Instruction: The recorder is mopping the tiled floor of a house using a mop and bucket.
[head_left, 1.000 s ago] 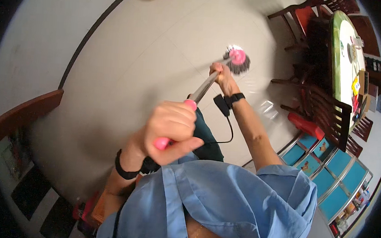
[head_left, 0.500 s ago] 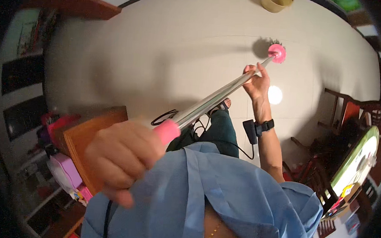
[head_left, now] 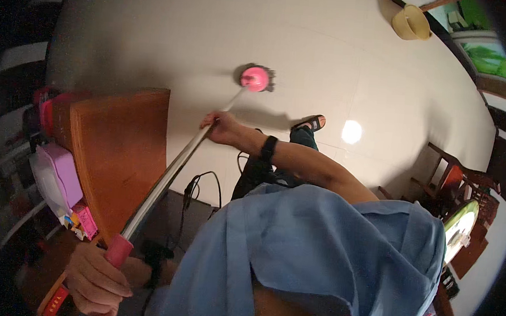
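A mop with a long metal shaft (head_left: 167,179), a pink grip and a pink round head (head_left: 255,78) slants across my left side. Dark strands at the head's edge touch the pale floor. My left hand (head_left: 97,282) is closed round the pink grip at the lower left. Farther up the shaft, toward the head, my right hand (head_left: 223,127) has its fingers wrapped round the metal. The right forearm reaches across my front and wears a black wrist strap (head_left: 269,150).
A brown wooden cabinet (head_left: 119,161) stands close left of the shaft, beside a purple case (head_left: 61,175). Black cables (head_left: 196,183) hang by my legs. At the far right is a yellow bucket (head_left: 412,23). Wooden chairs (head_left: 452,176) stand at right, near a round glass-topped table (head_left: 462,229).
The mop head has swung left along the floor, and my right hand has gone left with it. My left hand has dropped lower and farther left. The whole view has also turned.
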Action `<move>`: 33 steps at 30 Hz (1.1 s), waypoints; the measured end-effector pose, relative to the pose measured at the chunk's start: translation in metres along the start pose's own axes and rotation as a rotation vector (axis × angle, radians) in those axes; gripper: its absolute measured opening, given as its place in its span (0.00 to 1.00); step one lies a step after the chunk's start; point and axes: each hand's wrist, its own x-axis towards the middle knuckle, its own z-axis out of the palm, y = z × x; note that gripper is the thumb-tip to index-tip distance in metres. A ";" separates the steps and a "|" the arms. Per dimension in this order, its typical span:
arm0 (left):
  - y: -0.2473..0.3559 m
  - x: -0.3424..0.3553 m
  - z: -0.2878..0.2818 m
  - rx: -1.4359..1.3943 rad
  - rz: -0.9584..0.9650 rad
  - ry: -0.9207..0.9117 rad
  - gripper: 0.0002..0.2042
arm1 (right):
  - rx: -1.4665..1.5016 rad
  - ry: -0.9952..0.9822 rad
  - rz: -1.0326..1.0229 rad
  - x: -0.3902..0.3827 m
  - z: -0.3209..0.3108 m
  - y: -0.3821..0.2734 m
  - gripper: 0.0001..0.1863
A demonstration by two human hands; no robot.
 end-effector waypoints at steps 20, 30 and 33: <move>-0.040 -0.055 0.032 0.256 -0.090 0.523 0.14 | -0.216 0.333 -0.208 0.041 -0.064 0.004 0.03; -0.216 0.010 0.101 0.099 -0.323 0.326 0.14 | -0.301 0.392 -0.726 -0.150 -0.176 -0.312 0.05; -0.234 0.002 0.113 -0.035 -0.254 0.252 0.14 | -0.232 0.357 -0.743 -0.162 -0.114 -0.279 0.07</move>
